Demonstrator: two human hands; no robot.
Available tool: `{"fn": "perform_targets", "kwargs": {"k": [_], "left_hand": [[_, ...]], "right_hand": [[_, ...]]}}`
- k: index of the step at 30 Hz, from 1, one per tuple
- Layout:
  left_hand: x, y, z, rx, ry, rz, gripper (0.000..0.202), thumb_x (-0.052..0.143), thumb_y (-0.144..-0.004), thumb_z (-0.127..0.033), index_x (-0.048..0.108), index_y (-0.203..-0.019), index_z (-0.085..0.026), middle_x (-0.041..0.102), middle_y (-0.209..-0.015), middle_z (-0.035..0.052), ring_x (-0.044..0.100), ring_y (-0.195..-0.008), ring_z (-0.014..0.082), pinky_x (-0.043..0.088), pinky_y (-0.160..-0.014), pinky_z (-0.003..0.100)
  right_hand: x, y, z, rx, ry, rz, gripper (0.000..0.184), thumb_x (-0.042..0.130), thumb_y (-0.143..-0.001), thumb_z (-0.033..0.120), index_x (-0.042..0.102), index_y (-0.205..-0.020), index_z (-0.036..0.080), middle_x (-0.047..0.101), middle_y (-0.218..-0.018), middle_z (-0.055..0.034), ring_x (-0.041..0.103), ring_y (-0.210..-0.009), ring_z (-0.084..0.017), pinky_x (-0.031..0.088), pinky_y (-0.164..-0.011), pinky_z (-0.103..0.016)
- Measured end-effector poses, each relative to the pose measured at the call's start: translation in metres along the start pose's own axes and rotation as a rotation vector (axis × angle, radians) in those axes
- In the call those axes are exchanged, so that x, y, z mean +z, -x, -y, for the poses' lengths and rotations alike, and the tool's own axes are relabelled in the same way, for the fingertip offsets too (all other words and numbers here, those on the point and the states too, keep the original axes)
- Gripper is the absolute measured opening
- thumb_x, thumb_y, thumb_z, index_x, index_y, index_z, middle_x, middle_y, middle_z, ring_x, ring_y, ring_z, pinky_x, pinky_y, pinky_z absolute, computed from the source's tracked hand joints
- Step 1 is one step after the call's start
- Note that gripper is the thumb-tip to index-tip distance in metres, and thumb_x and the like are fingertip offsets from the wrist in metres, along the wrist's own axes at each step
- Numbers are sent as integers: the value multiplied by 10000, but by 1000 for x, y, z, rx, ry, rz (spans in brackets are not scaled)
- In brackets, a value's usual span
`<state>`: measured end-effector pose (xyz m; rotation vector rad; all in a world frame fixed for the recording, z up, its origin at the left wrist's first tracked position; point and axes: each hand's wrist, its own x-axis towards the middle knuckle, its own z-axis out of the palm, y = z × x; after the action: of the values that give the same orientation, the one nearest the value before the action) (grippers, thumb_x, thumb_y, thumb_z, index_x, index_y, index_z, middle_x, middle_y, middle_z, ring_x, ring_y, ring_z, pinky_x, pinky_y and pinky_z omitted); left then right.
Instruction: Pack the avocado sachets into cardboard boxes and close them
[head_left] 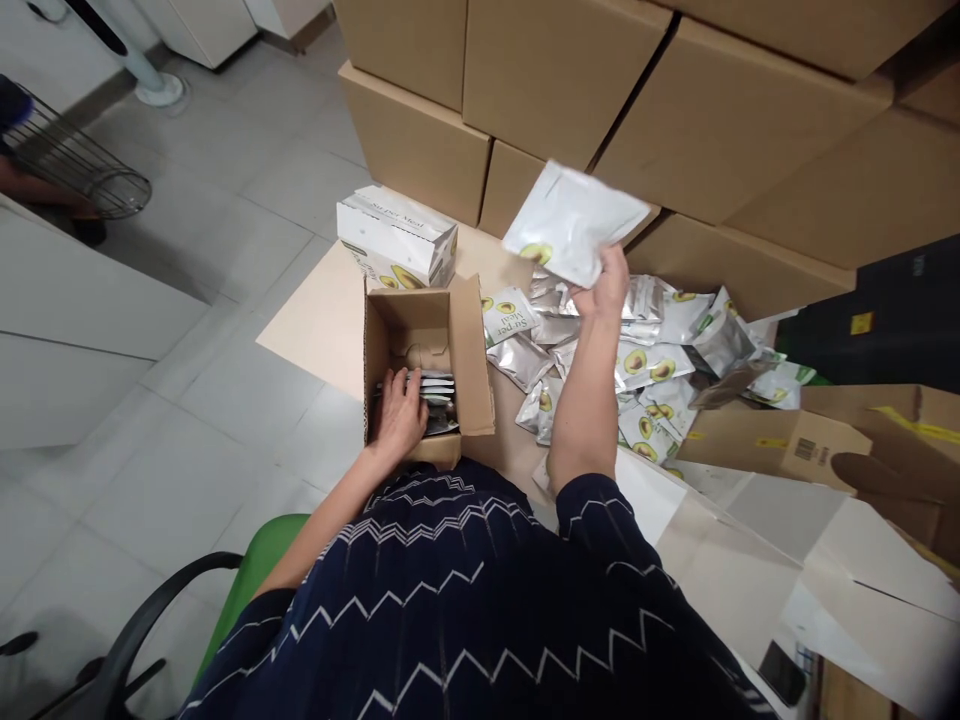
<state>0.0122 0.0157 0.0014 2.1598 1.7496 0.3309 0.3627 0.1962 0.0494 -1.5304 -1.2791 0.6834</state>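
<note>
My right hand (pixel 609 283) is raised above a heap of pouches and pinches one white foil pouch (pixel 571 222) with an avocado print by its lower edge. My left hand (pixel 400 413) lies inside a small open cardboard box (pixel 470 345), fingers spread flat on the pouches stacked (pixel 439 388) in it. The heap of silver avocado pouches (pixel 652 365) spreads over the cardboard surface to the right of the box.
A white printed carton (pixel 396 238) sits just behind the open box. Large brown cartons (pixel 570 80) are stacked at the back. Flattened cardboard and white sheets (pixel 780 520) lie at the right. A wire basket (pixel 71 160) stands far left on the tiled floor. A green chair (pixel 251 575) is under me.
</note>
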Motion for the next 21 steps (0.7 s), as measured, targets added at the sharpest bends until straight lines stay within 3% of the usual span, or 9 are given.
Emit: {"fn": "perform_targets", "kwargs": {"k": [3, 6, 8, 11, 14, 18, 21], "left_hand": [[0, -1, 0, 4, -2, 2, 561, 489, -873, -178, 450, -1427, -98, 454, -1461, 227, 305, -1456, 402, 359, -1153, 598], [-1, -1, -1, 2, -6, -3, 543, 495, -885, -195, 466, -1417, -92, 452, -1458, 231, 314, -1449, 408, 359, -1154, 588], [-1, 0, -2, 1, -4, -10, 532, 501, -888, -197, 476, -1408, -90, 456, -1451, 233, 323, -1446, 404, 353, -1159, 581], [-1, 0, -2, 2, 0, -13, 525, 515, -885, -198, 481, -1395, -77, 463, -1439, 247, 335, -1440, 402, 345, -1164, 579], [-1, 0, -2, 6, -6, -3, 521, 517, -889, -213, 480, -1384, -58, 462, -1434, 260, 340, -1433, 408, 350, -1158, 586], [-2, 0, -3, 16, -21, -6, 519, 501, -897, -229, 469, -1382, -48, 463, -1434, 259, 339, -1430, 405, 356, -1152, 593], [-5, 2, -4, 14, -32, -17, 521, 490, -908, -246, 460, -1392, -56, 480, -1425, 239, 352, -1423, 392, 362, -1153, 578]], "right_hand": [[-5, 7, 25, -8, -306, -36, 586, 395, -887, 661, 587, -1230, 226, 609, -1315, -138, 583, -1215, -247, 549, -885, -460], [7, 17, 59, -55, -335, 69, 533, 601, -802, 619, 597, -1188, 251, 642, -1261, -104, 622, -1131, -252, 547, -856, -447], [18, 27, 87, -107, -217, 241, 443, 672, -789, 528, 630, -1119, 235, 686, -1126, -75, 642, -1059, -247, 542, -833, -416], [38, 47, 130, -238, 88, 598, 282, 641, -829, 359, 669, -1037, 170, 704, -979, -48, 641, -989, -234, 522, -833, -359], [69, 69, 161, -387, 489, 870, 228, 569, -844, 182, 690, -1032, 143, 720, -1021, -72, 634, -1023, -233, 485, -855, -314], [126, 84, 166, -448, 858, 1121, 344, 550, -806, 56, 713, -1101, 127, 713, -1158, -148, 659, -1056, -250, 474, -827, -296], [159, 81, 153, -469, 927, 1282, 418, 556, -797, 37, 708, -1180, 112, 698, -1223, -163, 658, -1101, -257, 472, -828, -281]]}}
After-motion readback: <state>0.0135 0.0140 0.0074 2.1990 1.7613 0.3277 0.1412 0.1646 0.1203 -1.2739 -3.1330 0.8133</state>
